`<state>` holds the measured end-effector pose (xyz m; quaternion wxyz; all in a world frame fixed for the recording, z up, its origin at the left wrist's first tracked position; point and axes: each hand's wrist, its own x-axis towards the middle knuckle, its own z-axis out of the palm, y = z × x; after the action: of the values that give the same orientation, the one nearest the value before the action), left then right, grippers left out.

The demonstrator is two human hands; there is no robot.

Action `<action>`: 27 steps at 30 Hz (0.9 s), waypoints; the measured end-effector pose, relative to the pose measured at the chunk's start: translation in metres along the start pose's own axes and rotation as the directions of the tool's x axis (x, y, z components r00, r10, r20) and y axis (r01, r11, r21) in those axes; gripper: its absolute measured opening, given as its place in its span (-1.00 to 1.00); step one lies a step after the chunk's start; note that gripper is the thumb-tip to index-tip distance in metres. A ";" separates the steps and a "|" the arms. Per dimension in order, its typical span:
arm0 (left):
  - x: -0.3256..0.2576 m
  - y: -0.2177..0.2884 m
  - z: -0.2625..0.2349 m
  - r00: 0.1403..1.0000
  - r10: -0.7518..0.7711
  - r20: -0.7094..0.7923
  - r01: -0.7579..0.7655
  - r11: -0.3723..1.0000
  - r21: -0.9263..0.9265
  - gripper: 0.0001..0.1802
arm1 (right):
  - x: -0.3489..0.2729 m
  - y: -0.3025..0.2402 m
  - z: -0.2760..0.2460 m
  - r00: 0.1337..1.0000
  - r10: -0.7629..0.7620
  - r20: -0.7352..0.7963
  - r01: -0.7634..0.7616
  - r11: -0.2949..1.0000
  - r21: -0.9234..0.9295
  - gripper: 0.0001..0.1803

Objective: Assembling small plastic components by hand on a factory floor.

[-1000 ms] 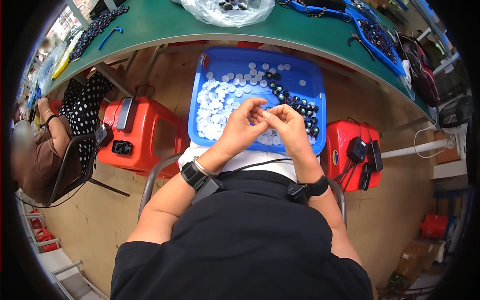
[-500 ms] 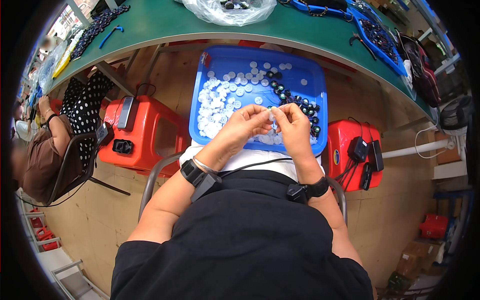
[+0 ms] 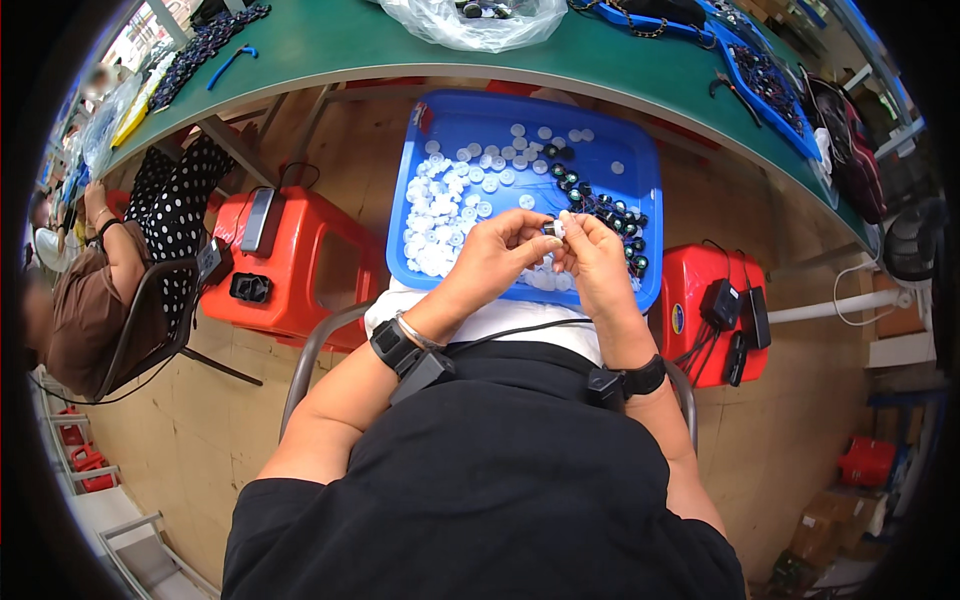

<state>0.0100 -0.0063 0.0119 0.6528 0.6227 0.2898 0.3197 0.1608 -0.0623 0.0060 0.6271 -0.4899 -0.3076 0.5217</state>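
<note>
My left hand (image 3: 497,256) and my right hand (image 3: 598,265) meet over the front right of a blue plastic tray (image 3: 395,246) on my lap. Between the left thumb and fingers is a small dark round part (image 3: 549,230). The right fingertips pinch a small white piece (image 3: 561,226) against it; its exact shape is mostly hidden. White plastic discs (image 3: 435,221) lie heaped in the tray's left half, with more scattered toward the back. Small dark round parts with shiny greenish tops and thin wires (image 3: 612,212) are bunched on the right, close to my right hand.
A green table (image 3: 330,45) stands just beyond the tray, bearing a clear plastic bag (image 3: 470,25) and a blue tray of dark parts (image 3: 765,85). Red stools (image 3: 325,235) with black devices flank me. A seated person (image 3: 95,290) is at the left.
The dark part between my fingers now shows more plainly, with the white piece against its right side. My fingers have shifted around them. The whole view has moved slightly.
</note>
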 end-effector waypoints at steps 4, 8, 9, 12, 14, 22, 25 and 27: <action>0.000 -0.005 0.002 1.000 0.001 0.011 0.000 0.998 -0.065 -0.70 | 0.000 -0.001 -0.002 0.995 0.095 0.038 -0.099 0.991 0.089 -0.78; 0.000 -0.008 0.003 1.000 0.012 0.006 -0.012 0.997 -0.071 -0.70 | 0.001 -0.002 -0.005 0.977 0.193 0.086 -0.209 0.940 0.269 -0.83; 0.000 -0.006 0.003 1.000 0.026 0.010 -0.025 0.997 -0.078 -0.70 | 0.001 -0.001 -0.005 0.969 0.222 0.106 -0.245 0.914 0.324 -0.85; 0.000 -0.009 0.003 0.999 0.053 0.005 -0.053 0.998 -0.046 -0.71 | 0.000 0.000 -0.005 0.967 0.239 0.092 -0.256 0.911 0.323 -0.88; 0.001 -0.010 0.003 0.998 0.068 -0.002 -0.068 0.998 -0.008 -0.71 | 0.001 0.002 -0.003 0.972 0.227 0.064 -0.235 0.923 0.304 -0.89; 0.003 -0.006 0.001 0.998 -0.047 0.037 0.051 0.994 -0.102 -0.72 | 0.000 0.018 0.005 0.996 -0.090 -0.028 0.088 0.994 -0.071 -0.88; 0.002 -0.008 0.000 0.991 -0.111 0.079 0.128 0.957 -0.261 -0.73 | 0.000 0.013 0.015 0.985 -0.167 -0.053 0.160 0.980 -0.118 -0.86; 0.002 -0.004 0.003 0.992 -0.105 0.063 0.119 0.944 -0.307 -0.74 | -0.006 -0.001 0.021 0.993 -0.084 -0.086 0.081 0.996 -0.038 -0.81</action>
<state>0.0140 -0.0064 0.0085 0.7661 0.5019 0.2560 0.3094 0.1404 -0.0615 0.0143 0.6525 -0.5101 -0.3087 0.4678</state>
